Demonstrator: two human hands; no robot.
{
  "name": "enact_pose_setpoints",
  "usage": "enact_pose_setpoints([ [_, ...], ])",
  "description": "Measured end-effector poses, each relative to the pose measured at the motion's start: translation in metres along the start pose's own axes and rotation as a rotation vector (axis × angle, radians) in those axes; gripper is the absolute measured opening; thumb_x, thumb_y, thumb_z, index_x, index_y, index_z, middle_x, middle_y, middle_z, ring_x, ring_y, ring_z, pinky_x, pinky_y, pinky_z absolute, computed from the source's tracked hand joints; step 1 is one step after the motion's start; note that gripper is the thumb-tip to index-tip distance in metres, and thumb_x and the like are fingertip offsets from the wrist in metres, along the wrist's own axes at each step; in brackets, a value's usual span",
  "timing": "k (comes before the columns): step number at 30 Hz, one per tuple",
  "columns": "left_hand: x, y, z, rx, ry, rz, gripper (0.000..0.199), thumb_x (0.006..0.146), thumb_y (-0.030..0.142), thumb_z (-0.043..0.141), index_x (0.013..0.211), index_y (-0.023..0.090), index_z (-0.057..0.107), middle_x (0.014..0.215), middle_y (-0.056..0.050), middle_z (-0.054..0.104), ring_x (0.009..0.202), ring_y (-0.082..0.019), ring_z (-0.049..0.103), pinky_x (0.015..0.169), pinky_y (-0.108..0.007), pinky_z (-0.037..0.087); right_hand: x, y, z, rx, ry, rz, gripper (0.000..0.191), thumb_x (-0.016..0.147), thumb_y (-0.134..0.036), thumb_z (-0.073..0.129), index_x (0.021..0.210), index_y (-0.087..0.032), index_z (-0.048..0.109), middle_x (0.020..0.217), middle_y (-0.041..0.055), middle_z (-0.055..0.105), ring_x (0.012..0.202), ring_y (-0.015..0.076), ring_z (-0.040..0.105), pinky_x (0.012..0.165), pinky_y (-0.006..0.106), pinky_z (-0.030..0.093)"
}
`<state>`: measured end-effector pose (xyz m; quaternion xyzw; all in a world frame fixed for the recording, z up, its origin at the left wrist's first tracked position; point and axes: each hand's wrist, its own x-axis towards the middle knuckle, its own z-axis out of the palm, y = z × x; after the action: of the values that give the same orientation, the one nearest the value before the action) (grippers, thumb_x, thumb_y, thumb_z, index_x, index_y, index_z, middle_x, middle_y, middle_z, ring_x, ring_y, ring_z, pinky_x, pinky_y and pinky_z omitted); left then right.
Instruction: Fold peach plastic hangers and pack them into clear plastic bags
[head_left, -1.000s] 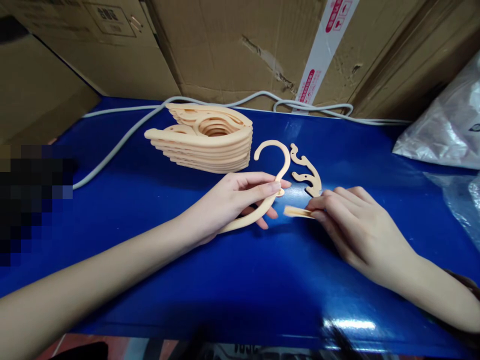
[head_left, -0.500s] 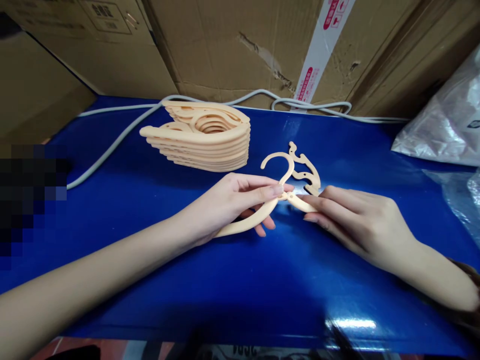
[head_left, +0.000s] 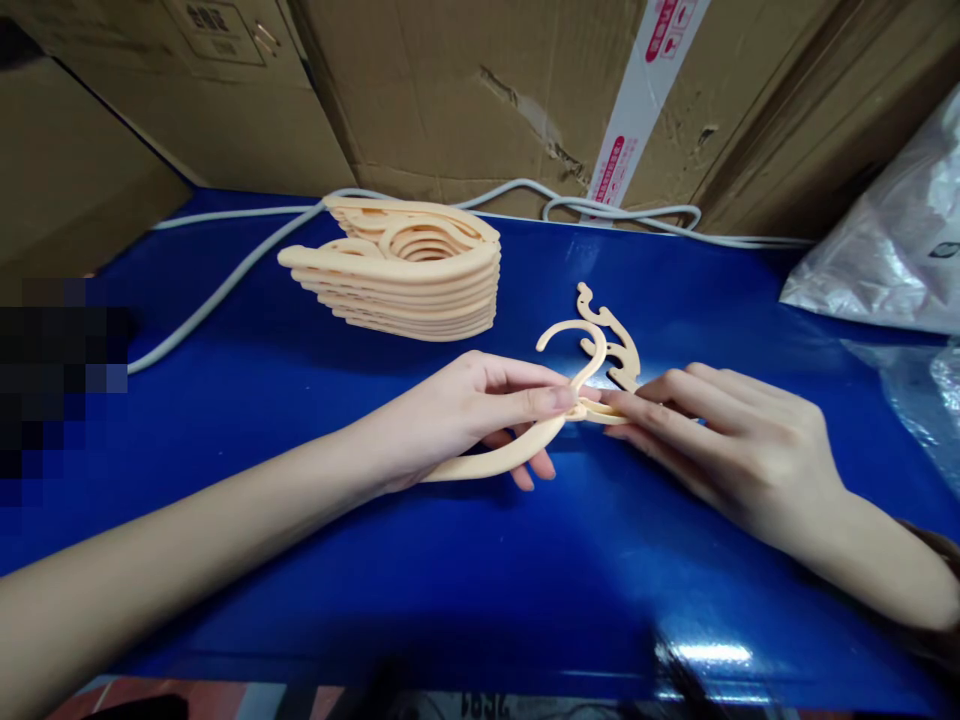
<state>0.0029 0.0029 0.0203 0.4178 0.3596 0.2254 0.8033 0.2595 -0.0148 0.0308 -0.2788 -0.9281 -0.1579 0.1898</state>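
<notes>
A cream plastic hanger [head_left: 501, 458] with a curved hook is held between my two hands above the blue table. My left hand [head_left: 480, 410] pinches it just below the hook, thumb on top, with its left arm running under my palm. My right hand [head_left: 727, 435] is closed on the hanger's short right arm, its fingertips near the joint. Just behind my right fingers lies a loose cream piece [head_left: 621, 345] with notched curves, partly hidden by the hook. A stack of several folded cream hangers [head_left: 420, 290] sits at the back left of the hands.
The blue table [head_left: 465, 590] has a white cable [head_left: 225, 290] along its back and left. Cardboard boxes [head_left: 450, 100] stand behind it. A clear plastic bag [head_left: 892, 230] lies at the right. Part of the left edge is pixelated.
The held hanger and its hook have shifted slightly right and down with my left hand. Its right arm has turned to lie flatter. My right hand has moved slightly right.
</notes>
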Motion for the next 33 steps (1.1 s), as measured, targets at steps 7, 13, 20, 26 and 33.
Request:
enact_pose_setpoints([
  [7,0.000,-0.001,0.000,0.022,-0.029,-0.002,0.010,0.095,0.025,0.074,0.097,0.017,0.078,0.066,-0.001,0.073,0.059,-0.012,0.073,0.056,-0.017,0.059,0.000,0.000,0.000,-0.014,-0.017,0.009,0.011,0.098,-0.021,0.069,0.107,-0.018,0.073,0.084,0.0024,0.073,0.069,0.0126,0.059,0.060,0.028,0.040],
  [13,-0.001,0.005,0.000,0.195,-0.003,0.085,0.014,0.094,0.028,0.074,0.103,0.017,0.077,0.066,0.001,0.072,0.057,-0.011,0.072,0.053,-0.014,0.056,-0.001,0.000,0.000,-0.002,-0.017,0.031,0.011,0.098,-0.021,0.068,0.106,-0.018,0.074,0.086,0.0033,0.073,0.069,0.0128,0.058,0.061,0.029,0.040],
  [20,-0.001,0.010,0.001,0.230,-0.019,0.141,0.012,0.093,0.023,0.074,0.104,0.018,0.076,0.068,0.003,0.072,0.056,-0.011,0.071,0.050,-0.014,0.056,-0.001,-0.003,-0.004,-0.049,-0.042,0.054,0.013,0.099,-0.022,0.065,0.108,-0.018,0.074,0.089,0.0045,0.074,0.069,0.0130,0.057,0.061,0.028,0.040],
  [26,0.000,0.010,0.001,0.217,-0.024,0.131,0.012,0.094,0.023,0.073,0.105,0.018,0.076,0.068,0.003,0.072,0.056,-0.010,0.072,0.050,-0.013,0.055,0.000,-0.008,-0.005,-0.116,0.003,0.016,0.012,0.097,-0.019,0.069,0.108,-0.018,0.074,0.087,0.0030,0.075,0.067,0.0130,0.058,0.058,0.030,0.040],
  [33,-0.001,0.009,0.002,0.123,-0.012,0.121,0.008,0.092,0.023,0.075,0.098,0.018,0.074,0.067,0.003,0.071,0.055,-0.010,0.069,0.051,-0.015,0.056,0.003,-0.016,-0.007,-0.110,0.021,0.056,0.016,0.098,-0.020,0.068,0.113,-0.020,0.074,0.085,0.0019,0.077,0.068,0.0144,0.064,0.060,0.031,0.044],
])
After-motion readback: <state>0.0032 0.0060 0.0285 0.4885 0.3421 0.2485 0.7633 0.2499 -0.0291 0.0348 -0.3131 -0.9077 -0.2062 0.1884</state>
